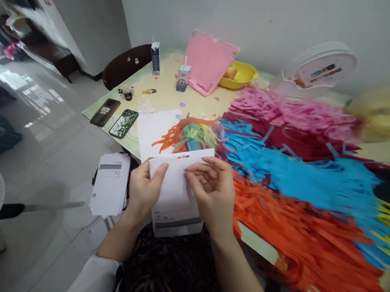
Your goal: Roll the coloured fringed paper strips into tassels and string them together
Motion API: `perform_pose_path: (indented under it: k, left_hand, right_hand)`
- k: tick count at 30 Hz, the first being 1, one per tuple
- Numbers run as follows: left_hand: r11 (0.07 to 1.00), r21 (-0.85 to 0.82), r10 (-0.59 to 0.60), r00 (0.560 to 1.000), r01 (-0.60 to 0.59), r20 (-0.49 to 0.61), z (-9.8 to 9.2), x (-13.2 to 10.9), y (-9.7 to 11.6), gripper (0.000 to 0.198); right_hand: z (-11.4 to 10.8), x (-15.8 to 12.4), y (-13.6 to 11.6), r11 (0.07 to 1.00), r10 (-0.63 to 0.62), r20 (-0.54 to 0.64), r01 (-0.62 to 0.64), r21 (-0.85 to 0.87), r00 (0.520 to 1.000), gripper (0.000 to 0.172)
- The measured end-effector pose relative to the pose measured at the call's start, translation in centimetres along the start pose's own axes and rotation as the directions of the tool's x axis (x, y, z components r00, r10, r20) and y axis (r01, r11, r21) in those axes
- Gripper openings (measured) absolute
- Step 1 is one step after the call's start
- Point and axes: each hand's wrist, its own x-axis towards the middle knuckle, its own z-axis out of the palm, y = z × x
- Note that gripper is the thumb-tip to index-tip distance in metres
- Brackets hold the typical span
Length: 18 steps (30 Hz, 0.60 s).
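Note:
A flat white printed packet (175,197) with a hang slot at its far edge is held up close in front of me. My left hand (146,182) grips its left side, thumb lying on the face. Over the packet's right half, my right hand (214,187) is curled, with thumb and forefinger tips pinched together at its surface. Whatever those tips hold, if anything, is too small to make out. Just beyond lies a bundle of multicoloured strips (195,135) on a white sheet (150,128).
A stack of similar white packets (110,182) stands low at left. Two phones (123,123) lie at the table's left edge. Heaps of orange (295,231), blue (312,179) and pink strips (292,110) spread rightward. Behind are drink cartons (182,79), a pink tablet case (208,61) and a yellow bowl (240,78).

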Motion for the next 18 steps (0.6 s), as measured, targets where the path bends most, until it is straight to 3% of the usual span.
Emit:
perform_pose_path:
  k: [5,7,10,12,14,15,16,17,18]
  left_hand:
    - [0.999,-0.033,-0.017,1.0,0.018,0.021,0.4,-0.5,0.6,0.02]
    - [0.997,-0.065,-0.039,0.999,0.041,0.038,0.2,-0.7,0.5,0.02]
    - [0.97,-0.171,-0.169,0.985,0.172,0.034,-0.9,-0.2,-0.6,0.026]
    - [0.919,-0.296,-0.277,0.961,0.259,-0.02,-2.2,0.8,-1.8,0.034]
    - [0.853,-0.444,-0.358,0.926,0.275,-0.115,-3.5,2.3,-3.4,0.042]
    - [0.818,-0.513,-0.387,0.909,0.26,-0.157,-4.1,3.1,-4.2,0.045]
    - [0.785,-0.572,-0.406,0.895,0.237,-0.186,-4.6,4.0,-5.1,0.048]
    - [0.757,-0.618,-0.414,0.887,0.212,-0.203,-4.9,4.8,-5.8,0.05]
    - [0.736,-0.651,-0.411,0.887,0.187,-0.21,-5.2,5.5,-6.5,0.052]
  right_hand:
    - [0.3,0.0,-0.1,0.973,-0.115,-0.012,0.11,-0.202,0.993,0.034]
    - [0.1,0.1,-0.1,0.907,-0.216,0.0,0.201,-0.371,0.976,0.031]
    - [-1.0,0.3,0.2,0.78,-0.309,0.019,0.265,-0.566,0.951,0.033]
    - [-2.1,0.2,0.6,0.802,-0.238,0.029,0.213,-0.559,0.971,0.042]
    - [-3.1,-0.2,0.9,0.892,-0.037,0.2,0.123,-0.436,0.979,0.051]
    - [-3.5,-0.4,0.8,0.926,0.061,0.353,0.079,-0.369,0.934,0.054]
    - [-3.8,-0.6,0.6,0.947,0.128,0.498,0.044,-0.319,0.857,0.055]
    - [-3.8,-0.8,0.2,0.955,0.156,0.601,0.035,-0.293,0.784,0.055]
    - [-3.7,-0.8,-0.4,0.956,0.156,0.654,0.054,-0.29,0.74,0.053]
